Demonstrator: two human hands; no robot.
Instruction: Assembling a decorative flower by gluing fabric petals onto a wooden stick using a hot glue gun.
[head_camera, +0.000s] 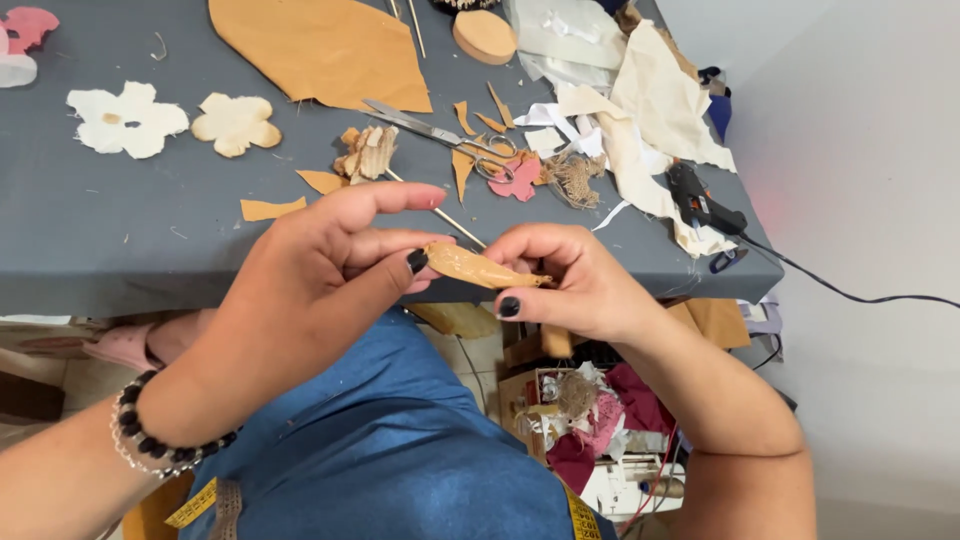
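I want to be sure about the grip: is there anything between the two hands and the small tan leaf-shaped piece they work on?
Nothing visible stands between them. The left hand pinches one end of the tan leaf-shaped piece and the right hand pinches the other end, directly with bare fingertips. The thin wooden stick lies on the grey table behind, apart from the grip.

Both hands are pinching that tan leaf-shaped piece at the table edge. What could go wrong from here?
1. The tan piece, held by left hand and right hand past the table edge, could drop to the floor if released.
2. The glue gun sits near the edge; its cord could snag.
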